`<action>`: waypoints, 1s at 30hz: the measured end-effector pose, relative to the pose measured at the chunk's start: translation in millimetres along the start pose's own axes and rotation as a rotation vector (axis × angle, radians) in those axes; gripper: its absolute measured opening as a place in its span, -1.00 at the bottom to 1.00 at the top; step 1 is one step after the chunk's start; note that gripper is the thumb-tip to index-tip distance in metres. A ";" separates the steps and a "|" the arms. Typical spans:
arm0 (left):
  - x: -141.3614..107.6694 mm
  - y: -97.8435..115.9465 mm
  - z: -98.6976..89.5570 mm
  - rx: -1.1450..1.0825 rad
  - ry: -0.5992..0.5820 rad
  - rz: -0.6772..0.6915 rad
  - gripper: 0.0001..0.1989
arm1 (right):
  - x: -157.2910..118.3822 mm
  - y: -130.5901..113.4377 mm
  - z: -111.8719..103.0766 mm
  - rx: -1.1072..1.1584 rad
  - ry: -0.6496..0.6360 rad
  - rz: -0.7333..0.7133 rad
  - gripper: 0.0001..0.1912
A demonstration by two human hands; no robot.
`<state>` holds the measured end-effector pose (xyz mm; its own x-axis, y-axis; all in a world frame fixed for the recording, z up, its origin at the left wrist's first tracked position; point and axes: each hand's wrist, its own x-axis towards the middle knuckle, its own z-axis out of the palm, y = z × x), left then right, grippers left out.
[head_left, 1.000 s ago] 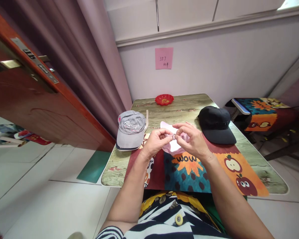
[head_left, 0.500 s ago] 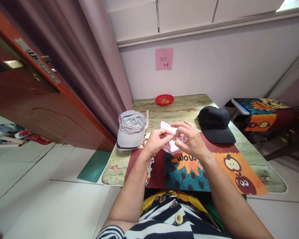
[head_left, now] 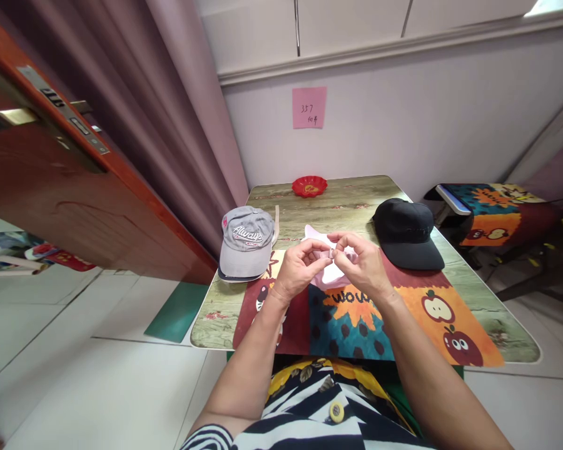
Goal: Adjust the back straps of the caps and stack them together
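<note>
A pink cap [head_left: 328,276], or what is taken for one, is found just below and right of the centre of the frame, partly covered by the hands. Across it a small strap [head_left: 331,254] is held up, its finer parts too small to be made out. The strap is gripped from the left side by the left hand [head_left: 300,267], thumb and forefinger brought together at the tips, and met from the right side by the right hand [head_left: 363,264], whose thumb and forefinger are likewise pinched on it, the other fingers being loosely bent.

For this fine fingertip work, the strap is best held flat and untwisted, with one end steadied by the left hand while only small movements are made by the right. Light pressure is advised, so that the soft cloth is not dragged out of shape.

The strap is laid roughly left to right. A corner of the cap is pointed toward the upper left; its long axis seems to be slanted down to the lower right, but it cannot be judged surely behind the fingers.

Beneath, a mat [head_left: 347,328] is spread on the surface [head_left: 328,219]. A grey cap [head_left: 248,240] is set at centre left, a black cap [head_left: 406,231] right of centre, and a red dish [head_left: 309,186] above centre.
</note>
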<state>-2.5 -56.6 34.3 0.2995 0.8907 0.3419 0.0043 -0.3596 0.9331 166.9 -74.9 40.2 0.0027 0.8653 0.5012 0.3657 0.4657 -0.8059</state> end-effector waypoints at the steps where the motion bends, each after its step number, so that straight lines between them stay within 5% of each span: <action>1: -0.1 -0.6 0.5 0.014 0.019 0.018 -0.74 | 0.3 0.0 -0.1 0.010 -0.002 0.014 -0.90; 19: 2.1 -9.6 -2.5 0.129 0.031 0.094 -0.72 | 3.9 3.7 -4.8 0.167 -0.084 0.126 -0.87; 30: 1.9 -6.1 0.3 0.145 0.064 0.099 -0.74 | 2.0 9.2 2.0 0.232 -0.008 0.153 -0.83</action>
<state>-1.6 -52.9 29.2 0.2442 0.8632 0.4420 0.1170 -0.4786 0.8702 168.4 -68.5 33.2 0.0337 0.9300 0.3659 0.1391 0.3582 -0.9232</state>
